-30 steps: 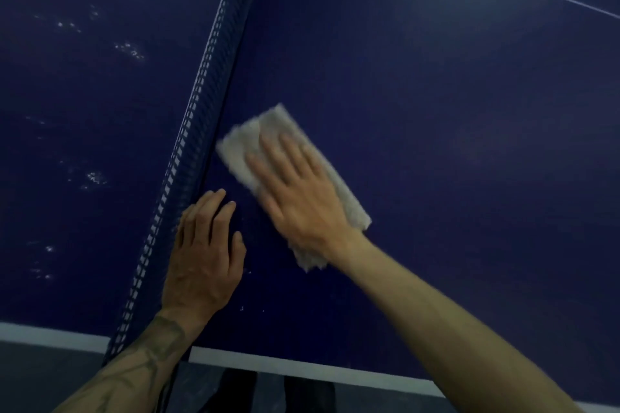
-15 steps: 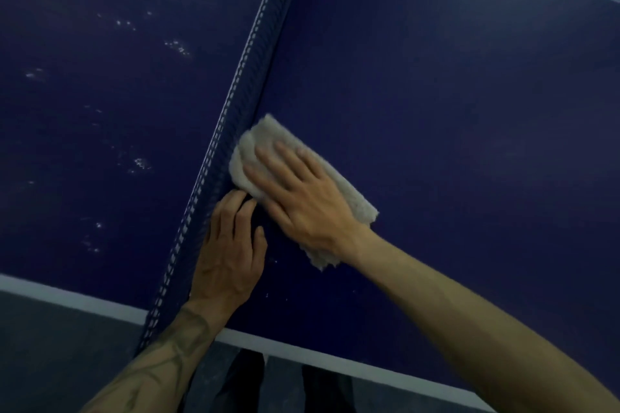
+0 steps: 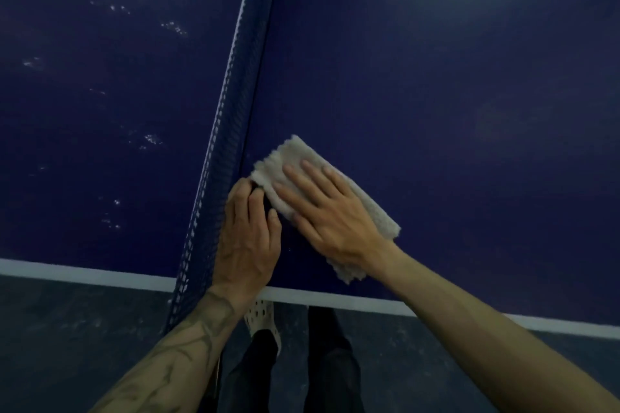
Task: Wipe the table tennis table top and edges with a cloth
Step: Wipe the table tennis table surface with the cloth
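On the left half of the desk (image 3: 77,184) pale specks (image 3: 152,139) lie scattered over the blue, so that side looks unwiped; I judge it the larger part of what is left.

The net (image 3: 231,104) runs up the middle; no wiping of it or of the strip at its foot shows.

The left hand (image 3: 248,238) rests on the desk hard against the net's foot, fingertips bent by the cloth's near corner; whether they pinch that corner or only touch it I cannot tell.

The cloth (image 3: 295,152), folded and pale, lies on the right half just beside the net; the right hand (image 3: 335,214) presses it flat with straight, spread fingers, holding nothing else.

The blue right of the cloth shows no specks and looks done, though the light is dim; a few tiny flecks sit between the hands.

The white edge (image 3: 352,300) along the near side shows no sign either way; I take the edges as yet to do; the task seems near halfway at most.
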`<state>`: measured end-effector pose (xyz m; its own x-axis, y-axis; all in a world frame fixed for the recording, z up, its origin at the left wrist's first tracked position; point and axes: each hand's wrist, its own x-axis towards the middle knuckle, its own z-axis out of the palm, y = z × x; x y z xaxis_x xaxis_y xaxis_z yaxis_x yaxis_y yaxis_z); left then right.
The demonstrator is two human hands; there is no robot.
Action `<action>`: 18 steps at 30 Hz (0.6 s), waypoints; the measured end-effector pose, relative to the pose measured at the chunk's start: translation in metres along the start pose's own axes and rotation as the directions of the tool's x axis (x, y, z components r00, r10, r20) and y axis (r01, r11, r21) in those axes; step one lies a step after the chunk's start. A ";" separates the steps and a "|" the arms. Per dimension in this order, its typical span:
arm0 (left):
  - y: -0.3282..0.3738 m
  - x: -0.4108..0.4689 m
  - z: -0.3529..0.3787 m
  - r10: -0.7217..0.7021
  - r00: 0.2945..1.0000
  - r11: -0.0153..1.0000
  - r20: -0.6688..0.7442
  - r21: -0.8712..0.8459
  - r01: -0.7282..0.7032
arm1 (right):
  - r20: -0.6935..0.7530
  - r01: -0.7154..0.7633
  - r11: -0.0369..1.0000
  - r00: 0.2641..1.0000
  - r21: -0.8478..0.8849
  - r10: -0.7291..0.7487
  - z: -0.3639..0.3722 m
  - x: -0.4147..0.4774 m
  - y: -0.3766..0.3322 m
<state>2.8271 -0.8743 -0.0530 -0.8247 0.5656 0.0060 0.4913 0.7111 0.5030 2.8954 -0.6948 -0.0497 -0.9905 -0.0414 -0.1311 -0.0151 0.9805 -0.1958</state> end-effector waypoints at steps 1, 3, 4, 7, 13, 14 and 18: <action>0.000 -0.005 -0.001 0.017 1.000 1.000 0.007 0.013 -0.017 | 0.000 -0.056 0.998 0.998 -0.010 0.056 -0.001 -0.017 0.009; 0.000 -0.012 -0.002 0.046 0.999 0.999 0.017 0.024 -0.046 | -0.016 -0.296 0.955 0.955 -0.007 0.296 -0.007 -0.038 0.027; 0.000 -0.013 -0.002 0.055 0.998 0.998 0.016 0.024 -0.055 | -0.042 -0.430 0.903 0.902 0.011 0.430 -0.010 -0.041 0.030; -0.001 -0.012 -0.001 0.063 0.998 0.998 0.015 0.024 -0.063 | -0.100 -0.600 0.799 0.794 0.038 0.600 -0.004 -0.029 -0.007; -0.004 -0.016 -0.001 0.084 0.996 0.996 0.008 0.022 -0.085 | -0.101 -0.405 0.909 0.904 0.099 0.414 0.026 -0.083 -0.071; -0.004 -0.017 -0.001 0.085 0.996 0.996 0.008 0.020 -0.086 | -0.100 -0.478 0.872 0.868 0.101 0.487 0.024 -0.095 -0.067; -0.003 -0.016 0.000 0.072 0.997 0.997 -0.005 0.004 -0.072 | -0.089 -0.777 0.610 0.604 0.152 0.792 0.012 -0.097 -0.055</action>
<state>2.8392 -0.8855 -0.0545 -0.7885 0.6132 0.0469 0.5507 0.6701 0.4977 2.9937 -0.7470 -0.0380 -0.6225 0.7686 -0.1478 0.7817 0.6013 -0.1656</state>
